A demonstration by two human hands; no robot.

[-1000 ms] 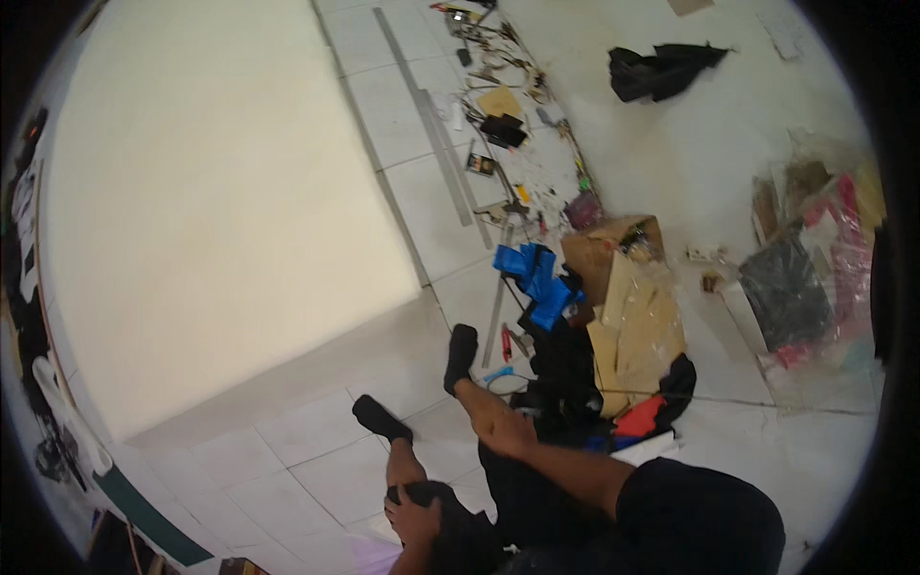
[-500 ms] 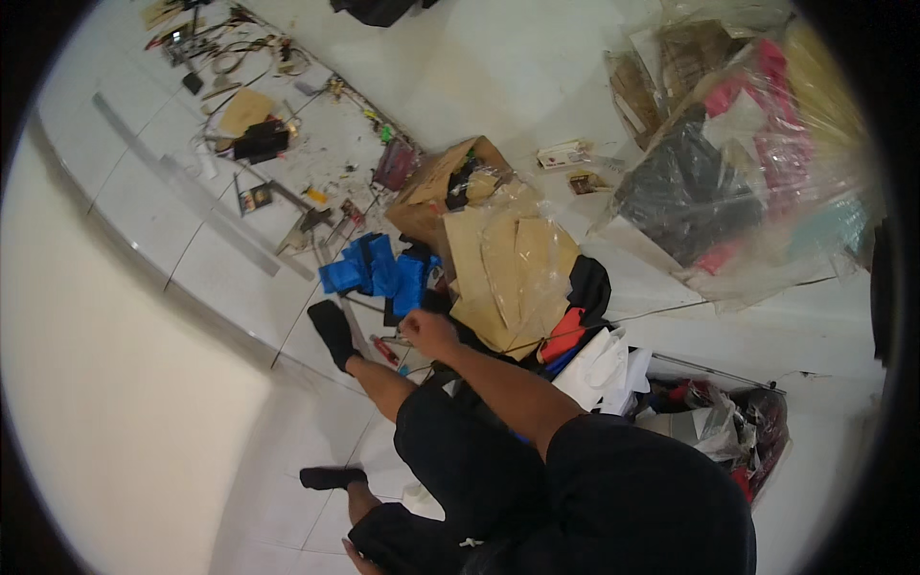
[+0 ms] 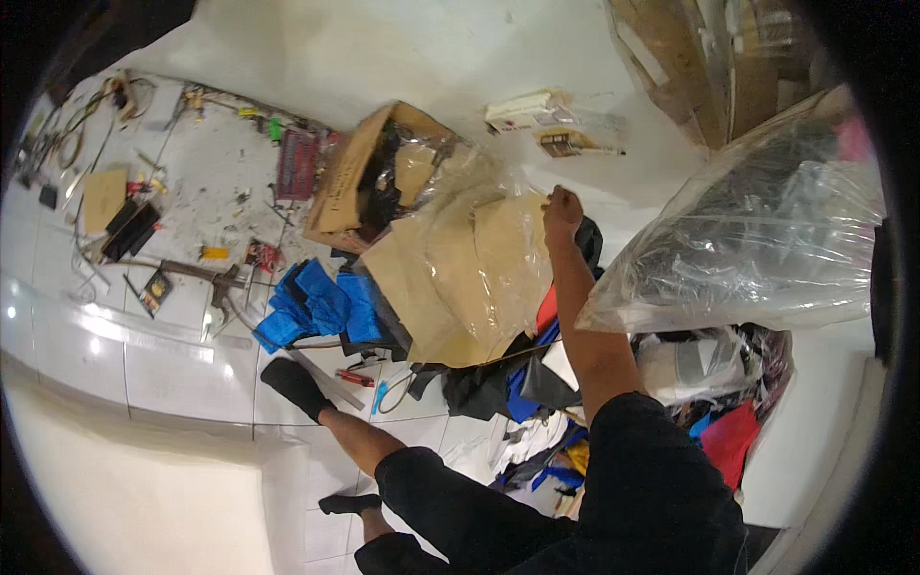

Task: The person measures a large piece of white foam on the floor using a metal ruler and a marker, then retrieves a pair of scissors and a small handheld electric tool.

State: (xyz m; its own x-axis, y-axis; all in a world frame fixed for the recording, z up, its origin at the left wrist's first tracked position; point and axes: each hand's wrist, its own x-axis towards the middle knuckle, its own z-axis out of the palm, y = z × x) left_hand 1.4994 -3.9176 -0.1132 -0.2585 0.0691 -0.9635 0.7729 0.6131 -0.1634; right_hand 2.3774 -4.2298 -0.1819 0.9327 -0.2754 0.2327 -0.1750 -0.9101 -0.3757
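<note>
My right hand [image 3: 563, 213] reaches to the far edge of some tan sheets [image 3: 450, 278], partly under clear plastic. Its fingers are curled closed at the sheets' right corner and seem to pinch that edge. The sheets lean over the front of an open cardboard box [image 3: 335, 192], which holds dark items and more clear plastic. Just left of the sheets lie folded blue cloths [image 3: 321, 302]. Dark fabric [image 3: 479, 388] and a red piece [image 3: 546, 311] stick out below the sheets and beside my forearm. My left hand is out of view.
A large clear plastic bag [image 3: 738, 240] bulges at the right. Tools, wires and scraps litter the tiled floor at the left, including a clamp-like metal tool [image 3: 222, 283]. Scissors [image 3: 383, 395] and a red-handled tool [image 3: 355, 378] lie near my socked foot [image 3: 295, 386].
My right hand has gone from near the blue cloths over to the far right edge of the tan sheets. The view has shifted, and my left hand has left it.
</note>
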